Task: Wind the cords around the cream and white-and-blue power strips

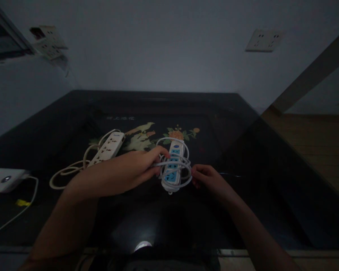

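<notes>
Table: a black glossy rectangular table (130, 226), with painted flowers and a bird on its top.
Main strip: a long white plastic power strip with blue socket faces (173, 170); it is on the table, between the two hands, its upper end near the orange painted flower.
Its cord: a pale grey round cord (165, 163), which lies in loose loops across and around the strip.
Left hand: the left hand (147, 162) has thumb and fingers closed on the cord, at the left edge of the strip.
Right hand: the right hand (207, 177) has its fingers curled, beside the right loops; whether they pinch the cord, I cannot tell.
Button: a dark blue oval button (176, 146), at the upper end.
Tab: a small pale tab (170, 193), at the lower end.
</notes>
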`<state>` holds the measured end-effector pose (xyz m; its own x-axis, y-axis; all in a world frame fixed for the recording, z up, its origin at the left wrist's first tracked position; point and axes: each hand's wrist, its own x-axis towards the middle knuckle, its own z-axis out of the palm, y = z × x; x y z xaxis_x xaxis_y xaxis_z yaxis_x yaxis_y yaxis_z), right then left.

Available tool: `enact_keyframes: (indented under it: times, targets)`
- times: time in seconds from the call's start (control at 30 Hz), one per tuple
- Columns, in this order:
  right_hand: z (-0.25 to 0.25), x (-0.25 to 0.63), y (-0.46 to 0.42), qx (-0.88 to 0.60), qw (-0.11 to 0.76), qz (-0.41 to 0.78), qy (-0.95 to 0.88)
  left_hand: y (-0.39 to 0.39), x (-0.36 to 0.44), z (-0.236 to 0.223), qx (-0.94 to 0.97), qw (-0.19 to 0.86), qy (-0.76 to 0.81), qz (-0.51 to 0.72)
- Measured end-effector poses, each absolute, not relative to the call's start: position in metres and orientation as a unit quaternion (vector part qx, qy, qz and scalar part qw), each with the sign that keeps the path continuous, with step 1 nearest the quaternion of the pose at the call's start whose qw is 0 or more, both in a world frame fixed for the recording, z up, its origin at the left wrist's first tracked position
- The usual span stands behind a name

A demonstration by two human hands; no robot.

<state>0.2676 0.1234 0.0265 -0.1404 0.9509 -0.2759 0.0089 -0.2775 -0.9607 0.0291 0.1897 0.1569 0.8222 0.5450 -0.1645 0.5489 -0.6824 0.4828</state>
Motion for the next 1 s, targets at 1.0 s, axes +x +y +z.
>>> enact_keyframes:
  times: [1.0]
  targets:
    - [0.025,0.269,0.124,-0.522,0.416,0.615,-0.42,0.156,0.065,0.14,0.98,-0.009,0.2,-0.009]
